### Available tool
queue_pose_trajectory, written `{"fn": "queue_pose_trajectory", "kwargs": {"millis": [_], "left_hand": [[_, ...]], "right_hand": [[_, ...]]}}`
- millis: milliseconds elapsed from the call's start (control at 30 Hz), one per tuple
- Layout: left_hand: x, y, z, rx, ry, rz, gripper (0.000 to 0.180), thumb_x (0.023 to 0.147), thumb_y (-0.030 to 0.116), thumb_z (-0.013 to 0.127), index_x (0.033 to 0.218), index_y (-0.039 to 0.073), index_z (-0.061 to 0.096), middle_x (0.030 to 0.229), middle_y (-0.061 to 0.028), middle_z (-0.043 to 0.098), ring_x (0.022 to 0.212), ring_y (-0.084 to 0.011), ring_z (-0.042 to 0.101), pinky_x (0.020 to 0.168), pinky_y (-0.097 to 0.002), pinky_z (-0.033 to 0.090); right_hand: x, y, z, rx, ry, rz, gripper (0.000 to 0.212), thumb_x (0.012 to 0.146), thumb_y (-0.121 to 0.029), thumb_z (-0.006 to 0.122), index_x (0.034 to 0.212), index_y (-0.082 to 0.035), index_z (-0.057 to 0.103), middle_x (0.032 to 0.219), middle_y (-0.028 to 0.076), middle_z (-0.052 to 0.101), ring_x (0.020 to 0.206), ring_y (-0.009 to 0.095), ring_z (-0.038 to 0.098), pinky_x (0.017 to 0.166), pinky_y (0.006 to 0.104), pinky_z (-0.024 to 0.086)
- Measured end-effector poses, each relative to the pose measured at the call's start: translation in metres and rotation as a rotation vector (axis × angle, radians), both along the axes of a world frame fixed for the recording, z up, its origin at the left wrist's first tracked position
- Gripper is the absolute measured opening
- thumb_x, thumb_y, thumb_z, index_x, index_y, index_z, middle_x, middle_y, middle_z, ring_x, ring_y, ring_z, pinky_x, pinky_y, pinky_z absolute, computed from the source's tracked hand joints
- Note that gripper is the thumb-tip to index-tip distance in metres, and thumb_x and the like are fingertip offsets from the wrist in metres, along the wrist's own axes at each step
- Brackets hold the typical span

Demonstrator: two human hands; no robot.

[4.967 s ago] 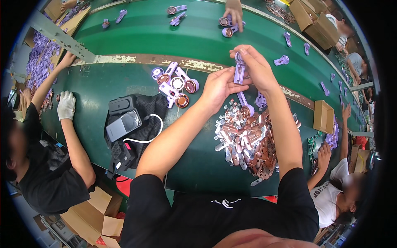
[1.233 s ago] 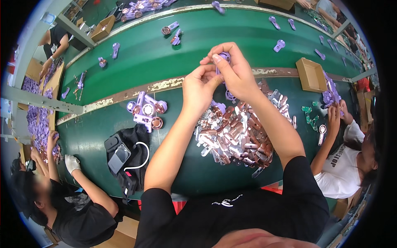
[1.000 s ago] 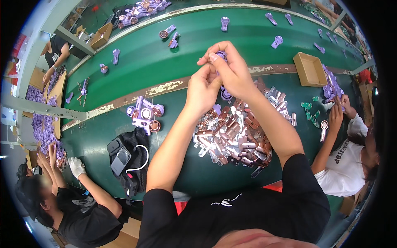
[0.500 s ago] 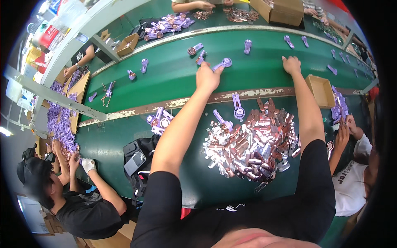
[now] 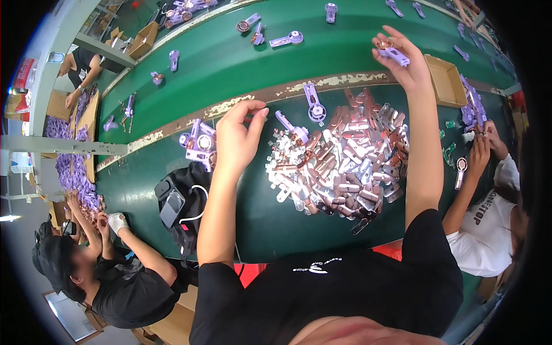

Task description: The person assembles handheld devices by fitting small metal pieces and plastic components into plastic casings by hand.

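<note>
My right hand [image 5: 409,64] is raised over the belt's near edge, fingers curled around a purple plastic fan housing [image 5: 393,56] with a copper-coloured ring at its top. Over the near bench, my left hand [image 5: 241,133] is apart from any part, fingers bent and thumb apart, nothing visible in it. Between my forearms lies a heap of shiny brown and silver strip-shaped covers [image 5: 356,167], with small pale pieces [image 5: 284,150] at its left side. One purple housing [image 5: 293,127] rests against the heap; another purple housing [image 5: 314,104] lies just behind it.
A green conveyor belt [image 5: 213,69] carries scattered purple housings, one of them [image 5: 287,39] straight ahead. An open cardboard box [image 5: 444,81] stands right of my right forearm. Left are stacked purple parts [image 5: 201,144] and a black bag [image 5: 183,201]. Co-workers sit on both sides.
My left hand has let go of a purple housing on the belt and drawn back over the bench. My right hand has lifted off the belt, now showing a housing. The view has tipped downward.
</note>
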State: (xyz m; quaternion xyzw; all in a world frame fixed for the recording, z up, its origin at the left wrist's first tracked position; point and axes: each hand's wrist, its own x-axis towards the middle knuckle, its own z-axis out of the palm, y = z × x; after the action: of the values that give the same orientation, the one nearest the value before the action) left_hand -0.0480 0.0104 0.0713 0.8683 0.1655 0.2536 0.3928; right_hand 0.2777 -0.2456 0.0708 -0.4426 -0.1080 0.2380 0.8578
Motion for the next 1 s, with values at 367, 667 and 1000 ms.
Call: {"fn": "queue_pose_trajectory", "kwargs": {"millis": [367,667,1000], "left_hand": [[-0.015,-0.002,-0.062,-0.399,-0.213,0.22,0.016,0.102,0.014,0.069,0.107,-0.001,0.071,0.093,-0.0029,0.075,0.08,-0.0068,0.065,0.074,-0.0232,0.053],[-0.009,-0.007,-0.068,-0.357,-0.277,0.233,0.012,0.098,0.009,0.07,0.102,-0.001,0.073,0.089,-0.0052,0.075,0.074,-0.0077,0.066,0.068,-0.0248,0.054],[-0.013,-0.005,-0.065,-0.279,-0.236,0.252,0.012,0.096,0.01,0.071,0.099,-0.001,0.073,0.084,-0.007,0.073,0.069,-0.009,0.065,0.064,-0.026,0.053]], "right_hand": [[-0.106,0.019,0.033,-1.282,-0.841,0.272,0.027,0.084,-0.023,0.079,0.086,-0.001,0.063,0.071,0.009,0.063,0.068,0.019,0.062,0.064,0.0337,0.049],[-0.126,0.042,0.006,-1.693,-1.166,0.202,0.016,0.074,-0.016,0.071,0.078,-0.001,0.075,0.087,0.024,0.074,0.087,0.042,0.073,0.079,0.0498,0.059],[-0.125,0.041,0.021,-1.69,-1.067,0.113,0.026,0.079,-0.022,0.071,0.093,-0.001,0.074,0.095,0.024,0.075,0.095,0.041,0.073,0.083,0.0516,0.058]]}}
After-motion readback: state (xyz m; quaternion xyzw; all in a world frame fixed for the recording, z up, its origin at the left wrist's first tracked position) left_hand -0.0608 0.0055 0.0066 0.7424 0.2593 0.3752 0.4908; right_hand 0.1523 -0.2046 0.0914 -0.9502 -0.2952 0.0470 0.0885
